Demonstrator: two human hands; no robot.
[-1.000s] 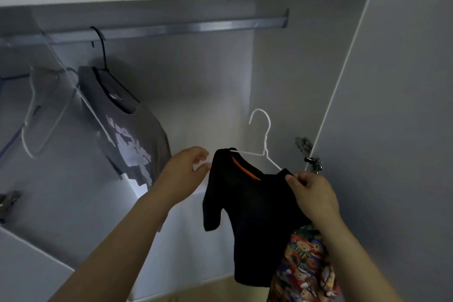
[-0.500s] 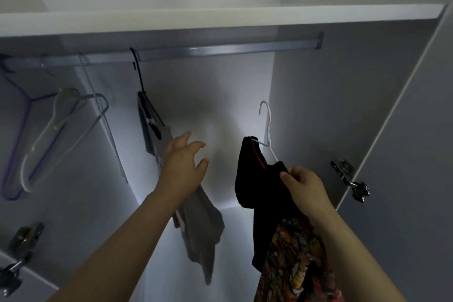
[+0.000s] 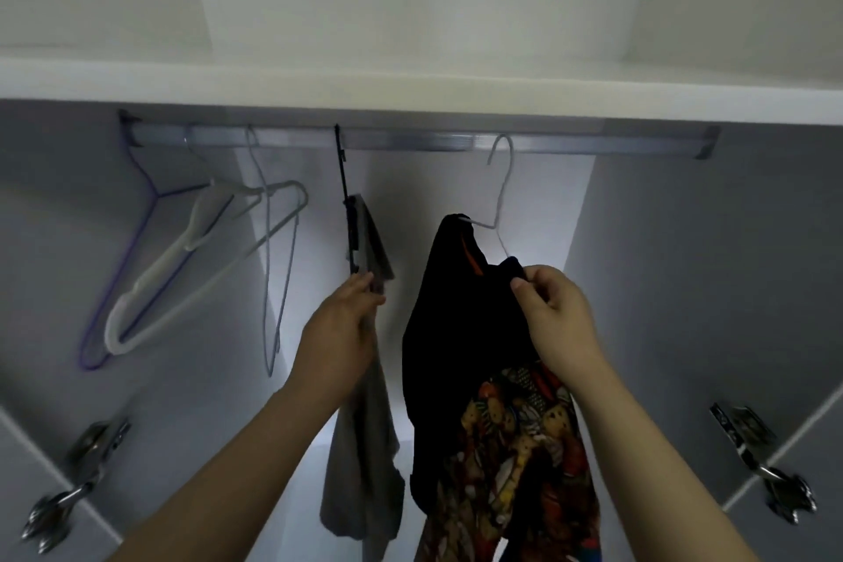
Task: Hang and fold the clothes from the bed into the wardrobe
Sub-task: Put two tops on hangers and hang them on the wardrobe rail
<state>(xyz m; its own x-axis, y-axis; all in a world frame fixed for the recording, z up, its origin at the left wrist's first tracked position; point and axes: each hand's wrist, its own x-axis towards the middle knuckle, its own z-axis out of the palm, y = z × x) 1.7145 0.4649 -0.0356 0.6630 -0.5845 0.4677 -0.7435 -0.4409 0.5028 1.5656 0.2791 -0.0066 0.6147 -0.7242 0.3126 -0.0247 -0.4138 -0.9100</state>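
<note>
Rising to the rail (image 3: 410,144) at 12 o'clock, the hanger (image 3: 502,178) is nearly hung; right hand (image 3: 556,319) pinches black shirt (image 3: 447,333), left hand (image 3: 340,333) touches grey shirt (image 3: 365,447), grip unclear.

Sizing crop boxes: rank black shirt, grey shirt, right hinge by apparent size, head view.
1. black shirt
2. grey shirt, seen edge-on, so it looks narrow
3. right hinge, clearly smallest
</note>
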